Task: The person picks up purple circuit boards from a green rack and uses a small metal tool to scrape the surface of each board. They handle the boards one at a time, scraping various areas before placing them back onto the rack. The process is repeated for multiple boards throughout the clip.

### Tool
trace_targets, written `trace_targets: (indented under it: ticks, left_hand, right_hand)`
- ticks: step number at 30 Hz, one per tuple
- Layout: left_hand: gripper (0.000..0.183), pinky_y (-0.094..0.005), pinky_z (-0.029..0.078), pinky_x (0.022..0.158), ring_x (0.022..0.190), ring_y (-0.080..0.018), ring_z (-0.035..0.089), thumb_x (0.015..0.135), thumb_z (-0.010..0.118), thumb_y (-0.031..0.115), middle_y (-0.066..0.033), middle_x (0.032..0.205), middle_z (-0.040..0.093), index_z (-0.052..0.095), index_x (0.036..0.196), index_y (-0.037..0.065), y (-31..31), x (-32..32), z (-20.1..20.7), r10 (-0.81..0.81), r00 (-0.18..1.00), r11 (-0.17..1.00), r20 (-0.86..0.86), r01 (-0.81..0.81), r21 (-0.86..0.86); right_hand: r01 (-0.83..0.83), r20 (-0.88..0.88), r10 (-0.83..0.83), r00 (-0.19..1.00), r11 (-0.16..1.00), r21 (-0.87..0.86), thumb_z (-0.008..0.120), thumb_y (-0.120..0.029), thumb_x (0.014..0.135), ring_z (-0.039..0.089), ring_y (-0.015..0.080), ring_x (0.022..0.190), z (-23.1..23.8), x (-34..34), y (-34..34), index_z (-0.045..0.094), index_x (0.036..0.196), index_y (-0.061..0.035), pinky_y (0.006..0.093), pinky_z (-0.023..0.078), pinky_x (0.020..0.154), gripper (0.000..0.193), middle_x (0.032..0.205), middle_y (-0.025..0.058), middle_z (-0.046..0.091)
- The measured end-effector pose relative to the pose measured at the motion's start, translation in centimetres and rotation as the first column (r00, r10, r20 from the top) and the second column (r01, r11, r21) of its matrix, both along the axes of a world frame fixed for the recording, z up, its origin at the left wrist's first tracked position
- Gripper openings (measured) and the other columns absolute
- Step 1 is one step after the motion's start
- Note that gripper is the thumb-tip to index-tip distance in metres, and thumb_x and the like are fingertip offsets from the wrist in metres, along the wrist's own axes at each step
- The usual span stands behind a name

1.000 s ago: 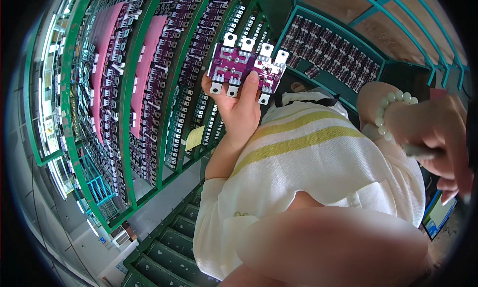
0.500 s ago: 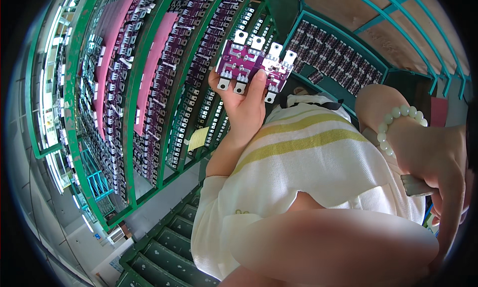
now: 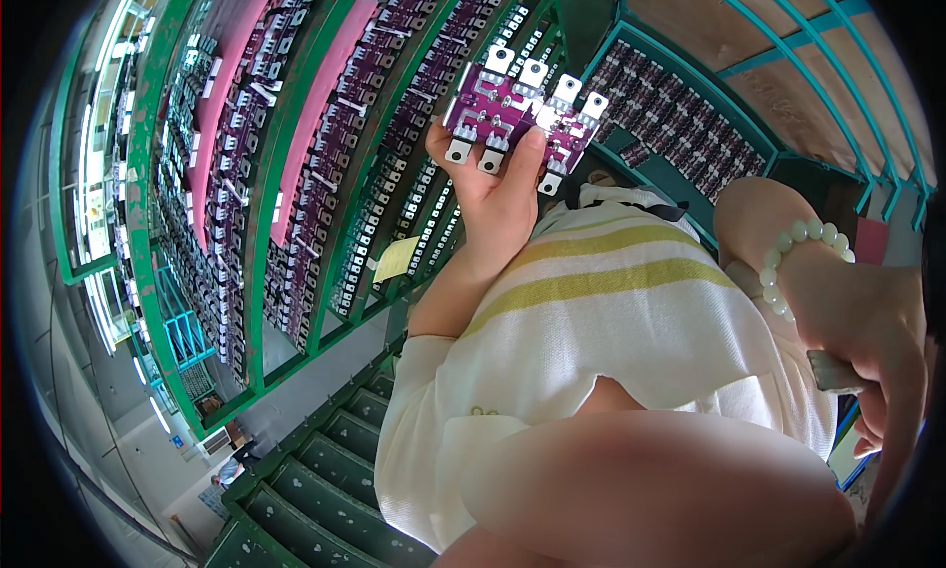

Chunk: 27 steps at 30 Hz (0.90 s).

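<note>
My left hand (image 3: 498,199) is raised in front of my body and closed on a purple circuit board (image 3: 483,107). Black-and-silver components with holed metal tabs stand out along the board's upper and lower edges. My thumb presses on its face, while the other fingers are mostly hidden behind it. At the right edge is my right hand (image 3: 872,346), bent back close to me, with a bead bracelet (image 3: 774,258) on the wrist. One of its fingers stretches downward and others are partly curled. A grey piece (image 3: 836,371) shows at its thumb side; whether worn or held is unclear.
A green rack (image 3: 258,223) on the left carries rows of purple boards, with pink sheets (image 3: 320,115) between some rows. A yellow paper (image 3: 396,260) hangs on it. Beyond the held board stands a teal tray (image 3: 764,139) of similar boards. Green steps (image 3: 315,479) lie lower left.
My left hand and the circuit board have shifted slightly right and up in the picture. The whole view has also moved a little. Both hands keep the same posture.
</note>
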<state>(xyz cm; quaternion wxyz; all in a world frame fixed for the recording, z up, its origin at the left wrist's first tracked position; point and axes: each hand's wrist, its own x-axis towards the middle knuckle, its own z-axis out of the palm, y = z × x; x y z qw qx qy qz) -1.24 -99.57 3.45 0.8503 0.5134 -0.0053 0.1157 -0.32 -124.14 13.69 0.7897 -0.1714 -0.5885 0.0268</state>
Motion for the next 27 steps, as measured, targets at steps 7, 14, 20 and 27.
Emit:
trace_targets:
  ticks: [7, 14, 20, 27]
  left_hand:
    - [0.068, -0.0319, 0.05, 0.089, 0.109, -0.0151, 0.052, 0.085, 0.055, -0.012, -0.0096, 0.123, 0.045, 0.019, 0.136, 0.014, 0.0, -0.4, 0.0, 0.01, 1.0, 1.0, 0.02, -0.01, 0.0]
    - [0.068, -0.0305, 0.047, 0.092, 0.107, -0.0137, 0.051, 0.085, 0.053, -0.014, -0.0107, 0.123, 0.043, 0.015, 0.136, 0.012, 0.2, -0.6, 0.7, -0.034, 0.998, 0.999, 0.048, 0.034, 0.006]
    - [0.068, -0.0316, 0.045, 0.094, 0.11, -0.0141, 0.049, 0.085, 0.053, -0.014, -0.0107, 0.125, 0.041, 0.015, 0.135, 0.011, -0.4, -1.1, 0.9, -0.034, 0.998, 0.999, 0.047, 0.036, -0.037]
    - [0.07, -0.0329, 0.044, 0.096, 0.112, -0.0161, 0.049, 0.082, 0.056, -0.014, -0.0113, 0.126, 0.039, 0.016, 0.133, 0.013, -0.5, -1.4, 0.3, -0.117, 0.993, 0.991, 0.033, 0.119, -0.064]
  right_hand:
    - [0.044, -0.05, -0.046, 0.998, 0.998, -0.033, 0.052, -0.029, 0.095, 0.03, 0.003, 0.048, -0.6, 0.4, 0.5, 0.061, 0.101, -0.0064, 0.0229, 0.026, 0.05, 0.025, 0.06, -0.0073, 0.039]
    - [0.318, -0.354, -0.399, 0.846, 0.91, -0.265, 0.051, -0.029, 0.096, 0.029, 0.003, 0.048, -3.2, 1.8, 2.0, 0.06, 0.106, -0.005, 0.0217, 0.024, 0.045, 0.028, 0.06, -0.0071, 0.038]
    - [0.067, -0.502, -0.665, 0.553, 0.636, -0.768, 0.051, -0.03, 0.097, 0.028, 0.0022, 0.047, -8.9, 3.4, 7.0, 0.058, 0.116, -0.0035, 0.0203, 0.022, 0.042, 0.033, 0.057, -0.0089, 0.034]
    - [0.009, -0.605, -0.597, 0.527, 0.716, -0.698, 0.046, -0.027, 0.1, 0.026, 0.0019, 0.046, -10.1, 3.1, 8.3, 0.06, 0.1, 0.0008, 0.0198, 0.02, 0.042, 0.031, 0.057, -0.006, 0.038]
